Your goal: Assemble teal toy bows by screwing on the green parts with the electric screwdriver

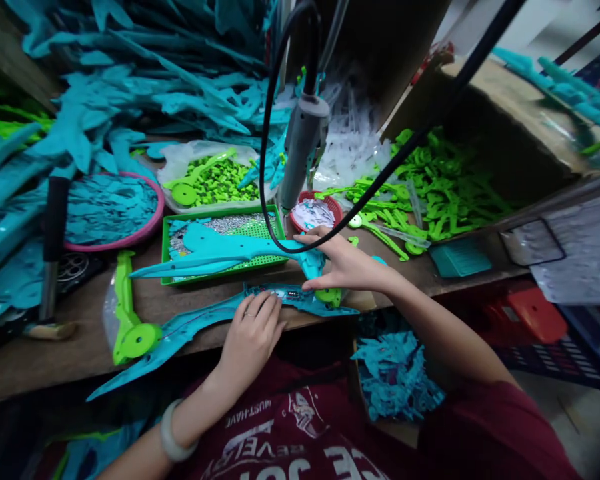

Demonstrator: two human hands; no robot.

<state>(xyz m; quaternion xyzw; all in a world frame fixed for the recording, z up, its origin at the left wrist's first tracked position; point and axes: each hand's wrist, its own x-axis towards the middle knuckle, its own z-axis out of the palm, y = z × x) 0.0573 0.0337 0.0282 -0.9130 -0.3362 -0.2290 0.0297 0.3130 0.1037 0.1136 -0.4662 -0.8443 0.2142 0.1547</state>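
A long turquoise plastic toy shell half (195,330) lies across the table's front edge, its hollow side up, with a thin wire and a small electronic part inside. My left hand (254,327), with a ring, rests its curled fingers on this shell's middle and holds it. Above it, a second turquoise shell half (220,250) lies over a green tray (167,250) of small screws. My right hand (347,263) grips the right end of this upper shell between thumb and fingers. A lime-green round piece (329,295) sits at the lower shell's right end.
A grey electric screwdriver (304,143) hangs in front of me, its black cable looping down. Around stand a pink basket (157,217) of turquoise parts, a red basket (337,212), a hammer (55,233), a lime-green arm piece (137,340) and piled lime-green parts (445,180).
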